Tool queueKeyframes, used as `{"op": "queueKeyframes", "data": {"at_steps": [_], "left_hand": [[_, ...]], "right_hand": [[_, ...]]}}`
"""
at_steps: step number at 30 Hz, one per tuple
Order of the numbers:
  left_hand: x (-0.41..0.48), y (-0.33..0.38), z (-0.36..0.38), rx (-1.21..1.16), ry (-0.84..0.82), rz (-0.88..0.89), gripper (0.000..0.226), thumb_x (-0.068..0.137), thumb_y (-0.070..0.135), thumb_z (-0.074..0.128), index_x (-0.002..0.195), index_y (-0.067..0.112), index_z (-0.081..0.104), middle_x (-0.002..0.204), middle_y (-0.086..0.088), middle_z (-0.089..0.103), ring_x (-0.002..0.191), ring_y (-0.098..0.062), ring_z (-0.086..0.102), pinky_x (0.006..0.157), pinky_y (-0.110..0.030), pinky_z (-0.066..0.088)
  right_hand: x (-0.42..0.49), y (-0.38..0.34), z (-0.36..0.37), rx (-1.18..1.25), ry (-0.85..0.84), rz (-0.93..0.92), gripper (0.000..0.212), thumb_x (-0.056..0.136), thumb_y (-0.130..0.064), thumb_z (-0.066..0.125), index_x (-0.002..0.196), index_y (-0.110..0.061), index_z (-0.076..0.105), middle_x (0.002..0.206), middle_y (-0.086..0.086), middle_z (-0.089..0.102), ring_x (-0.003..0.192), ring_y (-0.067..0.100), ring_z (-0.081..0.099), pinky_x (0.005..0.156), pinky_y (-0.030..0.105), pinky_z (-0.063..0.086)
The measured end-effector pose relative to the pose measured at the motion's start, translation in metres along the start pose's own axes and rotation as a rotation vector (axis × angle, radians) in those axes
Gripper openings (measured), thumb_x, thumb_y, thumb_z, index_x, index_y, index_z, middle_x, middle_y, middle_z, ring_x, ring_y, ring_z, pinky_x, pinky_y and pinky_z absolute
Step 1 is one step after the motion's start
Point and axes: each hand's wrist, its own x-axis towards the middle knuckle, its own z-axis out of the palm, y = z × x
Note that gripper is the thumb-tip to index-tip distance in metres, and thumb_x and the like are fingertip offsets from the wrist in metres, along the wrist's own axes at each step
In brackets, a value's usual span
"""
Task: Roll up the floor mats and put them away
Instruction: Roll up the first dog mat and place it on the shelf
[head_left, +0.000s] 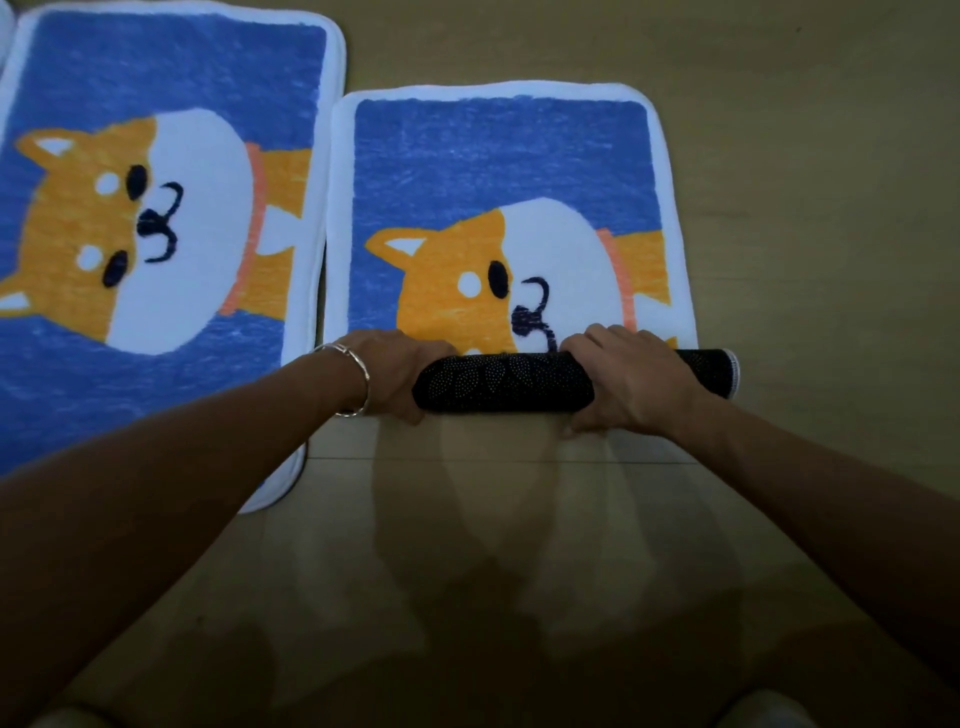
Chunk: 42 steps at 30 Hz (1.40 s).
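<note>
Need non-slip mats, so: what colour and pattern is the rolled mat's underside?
Black with small white dots, on the roll in the head view.

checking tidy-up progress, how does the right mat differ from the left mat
The right mat is partly rolled from its near edge, dark dotted backing showing; the left mat lies fully flat. The left hand and right hand hold the right mat's roll; neither holds the left mat. Both share the blue dog design with a white border.
</note>
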Motion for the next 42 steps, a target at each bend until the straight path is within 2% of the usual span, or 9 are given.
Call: {"op": "queueKeyframes", "data": {"at_steps": [5, 8, 15, 19, 23, 27, 32, 35, 42], "left_hand": [[-0.016, -0.006, 0.018, 0.176, 0.279, 0.072, 0.099, 0.072, 0.059, 0.068, 0.150, 0.029, 0.015, 0.121, -0.005, 0.049, 0.102, -0.025, 0.055, 0.069, -0.035, 0.048], [-0.019, -0.004, 0.016, 0.219, 0.266, -0.004, 0.089, 0.073, 0.058, 0.068, 0.146, 0.028, 0.026, 0.117, -0.005, 0.051, 0.102, -0.026, 0.055, 0.071, -0.035, 0.046], [-0.004, -0.002, -0.007, 0.021, -0.018, -0.070, 0.050, 0.075, 0.040, 0.069, 0.120, 0.032, 0.048, 0.105, 0.003, 0.064, 0.099, -0.021, 0.060, 0.072, -0.028, 0.042], [-0.012, -0.003, 0.003, 0.050, 0.124, -0.033, 0.060, 0.075, 0.051, 0.068, 0.129, 0.036, 0.046, 0.108, 0.002, 0.061, 0.100, -0.022, 0.060, 0.077, -0.033, 0.049], [-0.018, -0.002, 0.024, 0.259, 0.395, 0.070, 0.101, 0.066, 0.057, 0.075, 0.148, 0.024, 0.026, 0.117, -0.009, 0.053, 0.096, -0.031, 0.057, 0.075, -0.042, 0.048], [-0.006, 0.007, 0.010, 0.189, 0.241, -0.061, 0.072, 0.075, 0.055, 0.067, 0.134, 0.026, 0.035, 0.112, -0.005, 0.054, 0.099, -0.026, 0.056, 0.076, -0.038, 0.046], [0.002, 0.011, -0.007, 0.051, 0.059, -0.093, 0.046, 0.077, 0.045, 0.067, 0.116, 0.029, 0.047, 0.097, 0.002, 0.062, 0.088, -0.022, 0.059, 0.067, -0.031, 0.043], [0.000, 0.012, -0.007, 0.029, 0.066, -0.097, 0.046, 0.077, 0.044, 0.067, 0.116, 0.030, 0.047, 0.097, 0.003, 0.062, 0.088, -0.021, 0.058, 0.068, -0.031, 0.043], [-0.013, 0.006, 0.018, 0.197, 0.371, 0.048, 0.106, 0.067, 0.058, 0.073, 0.151, 0.028, 0.014, 0.125, -0.006, 0.048, 0.106, -0.027, 0.052, 0.077, -0.040, 0.046]], "right_hand": [[0.012, -0.003, -0.018, 0.196, -0.158, 0.036, 0.035, 0.072, -0.039, 0.069, 0.099, -0.031, 0.048, 0.091, -0.006, 0.057, 0.077, 0.015, 0.054, 0.065, 0.031, 0.043], [0.016, -0.006, -0.027, 0.282, -0.303, 0.016, 0.026, 0.074, -0.029, 0.069, 0.093, -0.030, 0.052, 0.087, -0.005, 0.062, 0.078, 0.015, 0.057, 0.067, 0.030, 0.048], [0.003, 0.000, -0.008, 0.095, -0.089, 0.001, 0.084, 0.063, -0.062, 0.076, 0.130, -0.023, 0.043, 0.116, -0.003, 0.052, 0.103, 0.019, 0.050, 0.081, 0.034, 0.042], [0.003, -0.005, 0.000, 0.044, -0.007, -0.005, 0.064, 0.071, -0.049, 0.072, 0.121, -0.022, 0.045, 0.109, 0.000, 0.053, 0.095, 0.020, 0.051, 0.074, 0.034, 0.042], [0.013, -0.005, -0.015, 0.222, -0.192, 0.032, 0.042, 0.071, -0.037, 0.070, 0.107, -0.027, 0.050, 0.094, -0.004, 0.060, 0.079, 0.015, 0.054, 0.064, 0.031, 0.043], [0.015, -0.006, -0.020, 0.284, -0.246, 0.049, 0.035, 0.072, -0.037, 0.070, 0.101, -0.028, 0.053, 0.093, -0.004, 0.062, 0.078, 0.014, 0.055, 0.068, 0.032, 0.048], [0.002, -0.005, -0.008, 0.059, -0.008, 0.023, 0.086, 0.063, -0.066, 0.073, 0.132, -0.024, 0.042, 0.118, -0.002, 0.052, 0.108, 0.020, 0.049, 0.086, 0.035, 0.038], [0.001, -0.014, -0.003, 0.010, 0.068, 0.042, 0.078, 0.071, -0.060, 0.070, 0.133, -0.023, 0.039, 0.119, 0.001, 0.050, 0.110, 0.023, 0.048, 0.087, 0.037, 0.035], [0.014, -0.014, -0.027, 0.182, -0.125, 0.062, 0.037, 0.072, -0.036, 0.065, 0.106, -0.032, 0.050, 0.082, -0.010, 0.055, 0.069, 0.010, 0.051, 0.054, 0.026, 0.033]]}}
